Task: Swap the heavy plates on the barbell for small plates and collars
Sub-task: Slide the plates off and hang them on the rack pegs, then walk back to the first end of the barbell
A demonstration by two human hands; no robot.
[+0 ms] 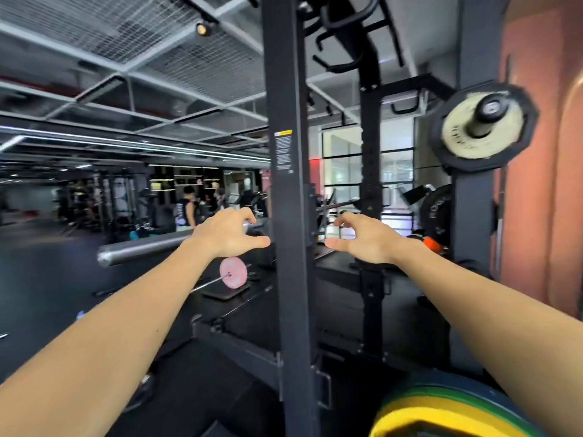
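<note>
Stacked at the very bottom of the view, right under the right forearm, lie coloured bumper plates (441,414), yellow, green and blue edges showing, on the floor beside the rack. Both forearms reach forward past them toward the black rack upright (288,216). Left hand (228,234) hovers over the bare steel barbell sleeve (142,249), which juts out to the left of the upright with no plate or collar on it; the grip is a loose curl, thumb and fingers apart, and it seems to have nothing in it, though the fingertips may brush the sleeve's inner end. Right hand (362,239) is on the other side of the upright, likewise half open and empty, thumb pointing toward the post. A black-rimmed storage plate (484,126) hangs on a peg high on the right, and a small pink plate (233,272) sits on another bar farther back. By my reading the heavy plates are off this end and the loading step comes next: that calls for fetching a small plate, lining its hole with the sleeve tip, sliding it in to the shoulder, then a collar.
</note>
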